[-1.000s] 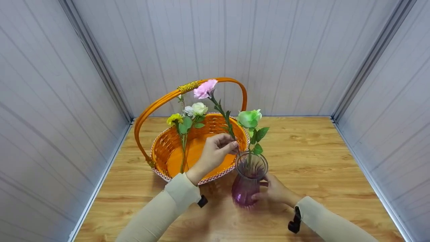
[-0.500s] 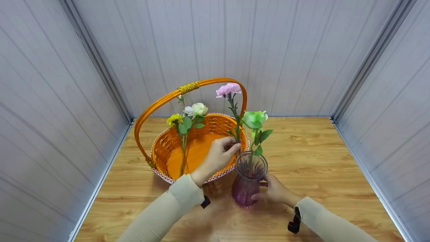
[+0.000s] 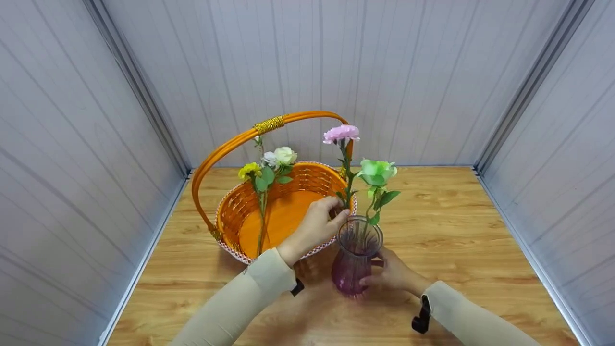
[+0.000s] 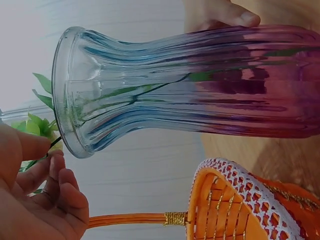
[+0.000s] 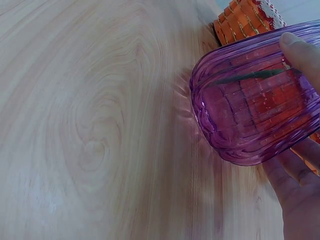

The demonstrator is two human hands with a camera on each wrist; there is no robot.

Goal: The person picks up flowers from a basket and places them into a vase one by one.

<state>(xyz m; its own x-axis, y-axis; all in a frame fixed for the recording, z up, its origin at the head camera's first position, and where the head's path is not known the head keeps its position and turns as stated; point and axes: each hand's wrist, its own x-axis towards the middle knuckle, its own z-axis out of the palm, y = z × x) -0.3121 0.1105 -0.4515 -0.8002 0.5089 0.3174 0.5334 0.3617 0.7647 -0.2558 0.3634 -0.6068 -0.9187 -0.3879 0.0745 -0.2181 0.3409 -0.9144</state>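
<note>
A pink carnation (image 3: 341,134) stands nearly upright, its stem pinched between the thumb and fingers of my left hand (image 3: 319,222) just above the vase's mouth. In the left wrist view, stems run down inside the clear-to-purple glass vase (image 4: 150,90). My right hand (image 3: 395,273) grips the vase low on its right side, the thumb in front and the fingers behind, as the right wrist view also shows. The vase (image 5: 250,100) stands upright on the table. A green rose (image 3: 377,173) leans to the right out of its mouth.
Behind and left of the vase stands an orange woven basket (image 3: 226,216) with a tall arched handle (image 3: 206,168). A yellow flower (image 3: 250,170) and a white rose (image 3: 285,155) lean in it. Ribbed panels enclose the wooden table (image 3: 456,230) at the back and sides.
My left hand has moved slightly right and down with the carnation, whose bloom swung right and became more upright. The green rose shifted right. My right hand and the vase stayed in place.
</note>
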